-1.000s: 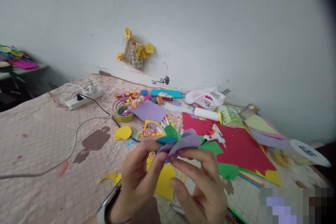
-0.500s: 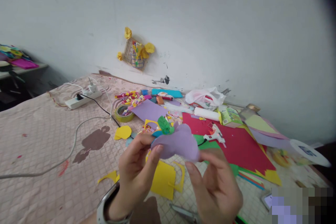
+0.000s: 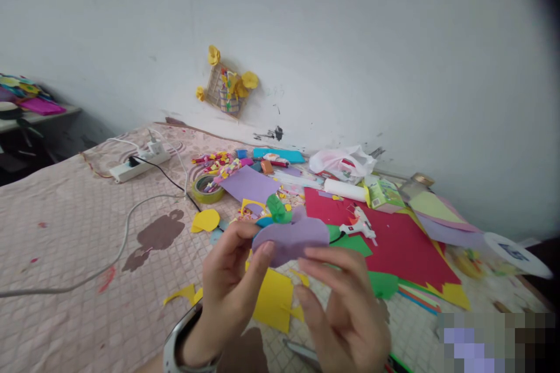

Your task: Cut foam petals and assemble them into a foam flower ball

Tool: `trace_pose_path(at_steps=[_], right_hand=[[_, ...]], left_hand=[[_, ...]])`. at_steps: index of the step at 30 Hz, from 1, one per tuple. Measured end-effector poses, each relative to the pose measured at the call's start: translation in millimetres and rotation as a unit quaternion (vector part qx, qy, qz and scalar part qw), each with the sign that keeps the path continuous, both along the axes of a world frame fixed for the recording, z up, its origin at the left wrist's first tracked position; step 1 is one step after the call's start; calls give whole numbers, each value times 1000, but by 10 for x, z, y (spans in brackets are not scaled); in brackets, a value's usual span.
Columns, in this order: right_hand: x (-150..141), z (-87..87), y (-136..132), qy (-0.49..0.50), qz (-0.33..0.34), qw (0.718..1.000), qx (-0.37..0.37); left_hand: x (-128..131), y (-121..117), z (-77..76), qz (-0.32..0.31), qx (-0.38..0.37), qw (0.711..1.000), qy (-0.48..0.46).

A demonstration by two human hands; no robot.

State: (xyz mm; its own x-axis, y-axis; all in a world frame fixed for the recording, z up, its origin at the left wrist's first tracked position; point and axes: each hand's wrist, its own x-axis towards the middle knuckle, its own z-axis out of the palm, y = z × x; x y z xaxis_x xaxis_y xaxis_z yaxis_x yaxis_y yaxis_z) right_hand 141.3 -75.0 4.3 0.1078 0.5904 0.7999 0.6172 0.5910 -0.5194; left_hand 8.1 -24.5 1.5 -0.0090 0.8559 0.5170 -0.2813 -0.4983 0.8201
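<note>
Lilac paper shape (image 3: 289, 239) w/ crumpled green paper bit (image 3: 278, 208) & blue strip (image 3: 264, 222) at its top edge – held up over yellow card (image 3: 273, 301) on the bedcover (image 3: 65, 233). Left hand (image 3: 230, 285) pinches its left side, thumb & fingers closed on it. Right hand (image 3: 343, 309) half open, fingers (image 3: 328, 259) at lower edge – can't tell if gripping. Red card (image 3: 406, 239) just beside.

At two o'clock a hot glue gun (image 3: 357, 226) lies on red paper (image 3: 406, 245), and at ten o'clock a white power strip (image 3: 139, 166) sits on a pink quilted cover (image 3: 65, 233).
</note>
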Motion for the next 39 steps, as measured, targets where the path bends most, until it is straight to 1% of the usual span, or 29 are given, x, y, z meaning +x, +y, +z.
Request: trace_pose_path(at_steps=[2, 4, 7, 8, 12, 15, 20, 25, 26, 28, 30, 32, 34, 35, 37, 39], right_hand=[[17, -28, 24, 82, -47, 995, 30], [47, -57, 54, 133, -66, 988, 33], [79, -77, 77, 157, -35, 987, -10], [77, -74, 74, 160, -25, 987, -13], [12, -30, 35, 133, 5, 991, 26], [-41, -8, 21, 104, 28, 994, 32], [-72, -35, 28, 84, 56, 995, 7], [-72, -12, 20, -20, 56, 998, -23], [-72, 0, 18, -28, 56, 998, -23], [-68, 19, 14, -14, 52, 998, -12], [-49, 19, 18, 44, 23, 999, 19], [-10, 1, 35, 113, -20, 993, 39], [42, -27, 61, 163, -39, 986, 24], [65, -39, 73, 171, -37, 985, 5], [93, -51, 90, 164, -15, 986, -28], [87, -41, 90, 147, 9, 989, -20]], left_hand=[[2, 8, -2, 1, -3, 1000, -9], [4, 16, -5, 4, -1, 1000, -15], [10, 19, -7, 3, 0, 1000, -14], [14, 18, -8, 2, -1, 1000, -14], [27, 13, -4, -1, -5, 1000, -7], [30, 10, 4, -4, -10, 1000, -6], [22, -27, -5, -25, -32, 999, 8], [50, -52, -26, -56, -25, 998, -21], [56, -41, -27, -64, -38, 997, -24], [60, -5, -27, -99, -93, 990, -40], [52, 40, -24, -149, -145, 975, -81], [38, 76, -17, -186, -176, 960, -114], [26, 95, -12, -191, -193, 954, -128], [23, 99, -12, -190, -197, 953, -133], [25, 102, -16, -185, -202, 951, -141], [30, 105, -27, -175, -200, 953, -143]])
